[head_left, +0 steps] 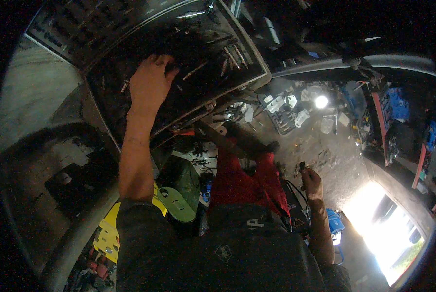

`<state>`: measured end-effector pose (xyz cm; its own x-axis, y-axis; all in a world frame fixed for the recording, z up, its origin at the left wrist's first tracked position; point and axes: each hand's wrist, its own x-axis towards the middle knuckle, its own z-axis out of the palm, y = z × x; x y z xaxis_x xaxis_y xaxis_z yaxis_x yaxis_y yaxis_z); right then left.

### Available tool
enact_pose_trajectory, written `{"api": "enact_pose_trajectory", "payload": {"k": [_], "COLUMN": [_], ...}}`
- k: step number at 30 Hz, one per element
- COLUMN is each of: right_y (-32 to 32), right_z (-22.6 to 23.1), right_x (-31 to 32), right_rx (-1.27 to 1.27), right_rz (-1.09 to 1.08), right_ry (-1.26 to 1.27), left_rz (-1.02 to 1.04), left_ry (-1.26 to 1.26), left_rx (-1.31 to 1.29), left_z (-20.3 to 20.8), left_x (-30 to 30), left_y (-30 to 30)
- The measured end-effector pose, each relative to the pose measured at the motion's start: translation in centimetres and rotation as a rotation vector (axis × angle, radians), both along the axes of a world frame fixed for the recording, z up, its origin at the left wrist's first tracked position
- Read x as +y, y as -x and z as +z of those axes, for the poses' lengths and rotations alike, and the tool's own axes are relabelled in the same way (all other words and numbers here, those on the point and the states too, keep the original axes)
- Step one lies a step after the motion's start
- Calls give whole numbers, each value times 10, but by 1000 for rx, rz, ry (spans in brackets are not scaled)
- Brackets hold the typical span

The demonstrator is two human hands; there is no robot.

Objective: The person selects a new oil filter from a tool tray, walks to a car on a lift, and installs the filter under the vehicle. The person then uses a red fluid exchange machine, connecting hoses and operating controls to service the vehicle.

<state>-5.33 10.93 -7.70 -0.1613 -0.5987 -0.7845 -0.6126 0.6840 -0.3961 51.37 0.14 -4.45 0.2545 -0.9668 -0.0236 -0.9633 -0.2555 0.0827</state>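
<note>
Grey, littered floor (327,158) lies beneath the right fingers (312,175), a glaring opening (381,224) to their lower right. They pinch a small dark piece (302,165), its shape unclear. The left fingers (162,60) dip into an open tool case (263,73), a slim metal rod (194,71) to their right; in the shadow, I cannot tell whether they grasp anything.

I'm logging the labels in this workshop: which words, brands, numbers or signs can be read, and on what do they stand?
Dark shirt: partly visible pale lettering, not copied out here.
Same shirt: pale outlined emblem; no readable wording.
Black object beside the red trousers: small triangular sign, too small to read.
</note>
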Motion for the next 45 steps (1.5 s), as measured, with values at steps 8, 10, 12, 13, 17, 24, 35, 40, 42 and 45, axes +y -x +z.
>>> {"api": "enact_pose_trajectory", "payload": {"k": [8,10,12,13,17,24,35,40,42,45], "right_y": [0,1,1,0,-8,-16,4,9,7,1], "right_z": [-6,-7,-6,-5,2,8,0,-8,-9,-5], "right_x": [7,8,9,9,12,13,20,19,18,16], "right_rx": [4,11,11,11,-79,-154,-39,-85,-69,-129], "right_rz": [-1,-3,10,24,-59,-138,31,-2,5,-23], "right_ry": [38,21,24,34,40,34,83,98,80,73], "left_rz": [-260,-351,-389,-406,-472,-504,-565,-493,-473,-499], "left_ry": [57,47,-12,-44,-140,-240,-64,-49,-137,-173], "left_rx": [145,146,182,192,228,321,446,359,291,246], "left_z": [-12,-12,-13,-14,-19,-35,-29,-9,-5,-4], "left_x": [-7,-12,-19,-23,-39,-57,-75,-69,-61,-50], "left_y": [5,11,17,21,45,65,41,-2,-4,3]}}
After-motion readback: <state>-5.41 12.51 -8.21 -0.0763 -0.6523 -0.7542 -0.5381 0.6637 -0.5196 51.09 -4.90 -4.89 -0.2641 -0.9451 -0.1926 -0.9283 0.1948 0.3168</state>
